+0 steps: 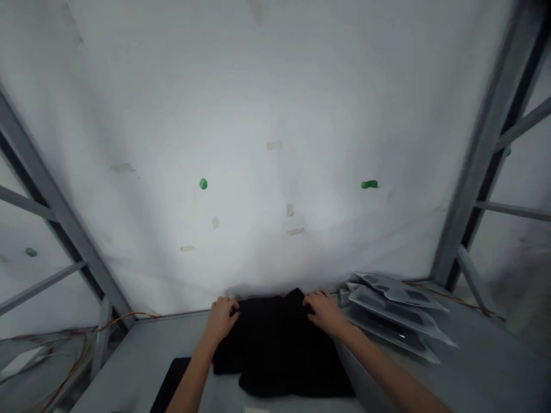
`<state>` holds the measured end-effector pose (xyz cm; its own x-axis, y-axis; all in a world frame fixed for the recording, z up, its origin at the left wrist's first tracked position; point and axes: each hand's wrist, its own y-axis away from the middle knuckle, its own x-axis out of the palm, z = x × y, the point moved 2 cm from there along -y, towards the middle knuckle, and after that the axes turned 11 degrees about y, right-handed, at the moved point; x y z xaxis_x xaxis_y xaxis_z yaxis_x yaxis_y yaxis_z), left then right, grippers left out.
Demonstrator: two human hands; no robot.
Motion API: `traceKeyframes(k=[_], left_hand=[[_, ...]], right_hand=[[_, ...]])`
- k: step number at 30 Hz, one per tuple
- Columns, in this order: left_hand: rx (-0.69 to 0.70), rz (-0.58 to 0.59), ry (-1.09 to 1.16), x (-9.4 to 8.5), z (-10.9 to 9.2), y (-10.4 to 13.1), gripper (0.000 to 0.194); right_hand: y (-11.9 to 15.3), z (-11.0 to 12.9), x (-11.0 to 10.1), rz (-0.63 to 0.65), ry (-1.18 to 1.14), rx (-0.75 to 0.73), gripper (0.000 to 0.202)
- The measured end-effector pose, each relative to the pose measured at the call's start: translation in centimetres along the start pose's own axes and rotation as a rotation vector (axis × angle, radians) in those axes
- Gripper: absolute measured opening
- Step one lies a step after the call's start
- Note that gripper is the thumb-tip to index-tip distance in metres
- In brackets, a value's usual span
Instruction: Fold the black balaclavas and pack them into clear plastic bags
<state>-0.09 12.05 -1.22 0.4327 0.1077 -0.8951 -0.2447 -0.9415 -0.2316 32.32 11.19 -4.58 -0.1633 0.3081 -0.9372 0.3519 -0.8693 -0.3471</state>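
Observation:
A black cloth garment (284, 344) lies spread on the grey tabletop, its far edge close to the white wall sheet. My left hand (222, 317) is at its far left corner, with the fingers curled and the thumb against the cloth. At the far right corner, beside a small raised peak of fabric, my right hand (322, 310) has its fingers bent over the edge. Both hands appear to pinch the garment, though the dark cloth partly hides the fingertips. What kind of garment it is cannot be made out.
Clear plastic bags (396, 312) with dark contents are stacked to the right of my right hand. Another black item (172, 376) lies partly behind my left forearm. Metal posts (451, 252) flank the table (155, 338). Orange cables (77, 361) run at the left.

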Motion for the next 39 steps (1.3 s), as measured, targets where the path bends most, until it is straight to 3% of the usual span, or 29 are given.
traceKeyframes(k=[6,10,12,17,20,24,26,28,31,33,35,39], left_hand=[[0.091,0.004,0.082,-1.7,0.0,1.3,0.019],[0.133,-0.008,0.107,-2.4,-0.5,3.4,0.05],[0.165,0.005,0.087,-2.4,-0.5,4.6,0.056],[0.211,0.054,-0.203,-1.7,0.7,6.7,0.045],[0.205,0.058,-0.236,-1.5,1.6,7.7,0.044],[0.227,0.013,-0.124,-2.4,1.7,8.7,0.032],[0.23,-0.032,-0.024,-2.7,1.2,8.6,0.02],[0.199,-0.078,0.022,-2.3,0.5,8.1,0.024],[0.131,-0.121,-0.009,-1.1,-0.5,7.2,0.031],[0.127,-0.108,-0.045,-0.3,-0.5,7.1,0.024],[0.125,-0.103,-0.057,0.2,0.4,7.7,0.01],[0.007,-0.121,-0.042,0.5,3.8,9.8,0.052]], right_hand=[[2.4,-0.3,-1.8,-0.042,-0.003,-0.072,0.027],[4.7,-0.3,-2.5,-0.062,-0.007,-0.195,0.032],[5.6,-0.3,-2.3,-0.063,-0.012,-0.229,0.033],[6.4,-0.2,-0.3,-0.075,0.121,-0.236,0.03],[6.4,-0.3,0.1,-0.05,0.171,-0.217,0.029],[6.5,-0.6,-2.2,0.033,-0.007,-0.223,0.023],[5.9,-0.1,-3.6,0.018,-0.103,-0.192,0.012],[5.0,1.3,-4.2,-0.037,-0.138,-0.14,0.015],[3.5,4.4,-3.0,-0.101,-0.095,-0.057,0.031],[3.2,6.0,-1.2,-0.118,-0.044,-0.018,0.03],[3.5,6.7,0.9,-0.1,-0.002,0.005,0.043],[5.0,5.3,3.8,0.003,0.028,0.055,0.061]])
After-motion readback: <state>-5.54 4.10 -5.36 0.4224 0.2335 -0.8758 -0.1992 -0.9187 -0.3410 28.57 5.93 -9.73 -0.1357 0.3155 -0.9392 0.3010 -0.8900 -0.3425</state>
